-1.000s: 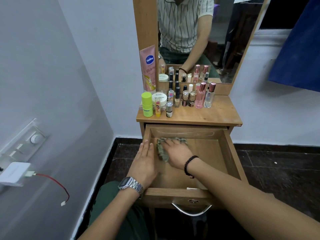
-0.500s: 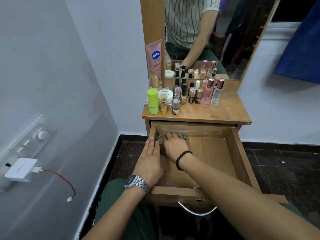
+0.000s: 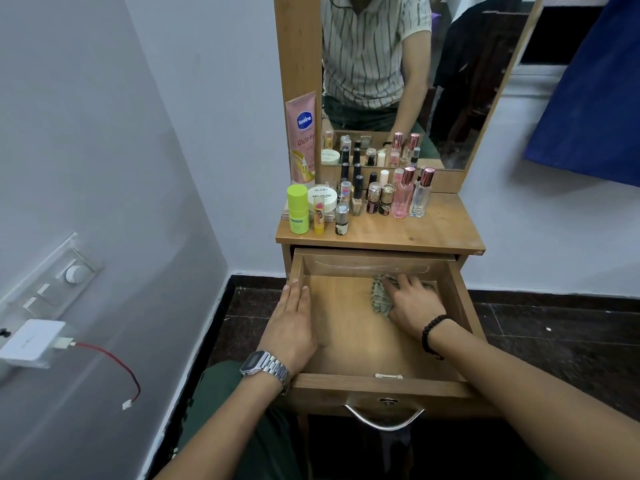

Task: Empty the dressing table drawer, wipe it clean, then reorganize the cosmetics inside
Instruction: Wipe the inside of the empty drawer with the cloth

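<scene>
Sweeping from the back-left corner, my right hand (image 3: 412, 304) now presses the crumpled grey-green cloth (image 3: 380, 295) with spread fingers toward the back-right of the emptied wooden drawer (image 3: 381, 384), while my flat left hand (image 3: 291, 325), fingers together, steadies its left side.

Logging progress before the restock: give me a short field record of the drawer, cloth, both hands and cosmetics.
drawer: pulled open, nothing inside but the cloth
cloth: crumpled at the back right of the drawer floor
right hand: flat, pressing on the cloth
left hand: flat along the drawer's left edge
cosmetics: standing on the tabletop, back left by the mirror
</scene>
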Demonstrator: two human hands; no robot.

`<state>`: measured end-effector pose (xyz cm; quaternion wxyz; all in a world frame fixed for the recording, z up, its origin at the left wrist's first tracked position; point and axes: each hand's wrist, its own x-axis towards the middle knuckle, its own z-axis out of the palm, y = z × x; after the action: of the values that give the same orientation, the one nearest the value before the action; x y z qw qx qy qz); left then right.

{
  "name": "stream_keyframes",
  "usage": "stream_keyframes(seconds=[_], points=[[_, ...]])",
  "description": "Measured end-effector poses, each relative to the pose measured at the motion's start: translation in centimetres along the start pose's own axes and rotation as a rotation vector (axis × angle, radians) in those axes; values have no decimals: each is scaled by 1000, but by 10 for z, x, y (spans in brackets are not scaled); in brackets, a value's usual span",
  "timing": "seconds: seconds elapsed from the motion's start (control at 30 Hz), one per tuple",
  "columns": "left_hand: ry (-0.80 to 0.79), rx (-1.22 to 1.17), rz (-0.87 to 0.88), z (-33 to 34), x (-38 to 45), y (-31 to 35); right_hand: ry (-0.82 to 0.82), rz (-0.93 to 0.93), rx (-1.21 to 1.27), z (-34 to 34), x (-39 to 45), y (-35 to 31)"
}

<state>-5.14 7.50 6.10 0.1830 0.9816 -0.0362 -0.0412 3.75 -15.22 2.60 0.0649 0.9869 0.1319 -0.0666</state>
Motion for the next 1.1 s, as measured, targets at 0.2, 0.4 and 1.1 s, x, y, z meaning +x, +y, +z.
stream_keyframes(seconds=[0.2, 0.4, 1.1], points=[[-2, 0, -9, 1, 1, 1, 23, -59, 90, -1, 3, -12], [-7, 6, 6, 0, 0, 1, 66, -252, 136, -8, 23, -83], [2, -1, 14, 0, 0, 0, 47, -79, -129, -14, 31, -89]])
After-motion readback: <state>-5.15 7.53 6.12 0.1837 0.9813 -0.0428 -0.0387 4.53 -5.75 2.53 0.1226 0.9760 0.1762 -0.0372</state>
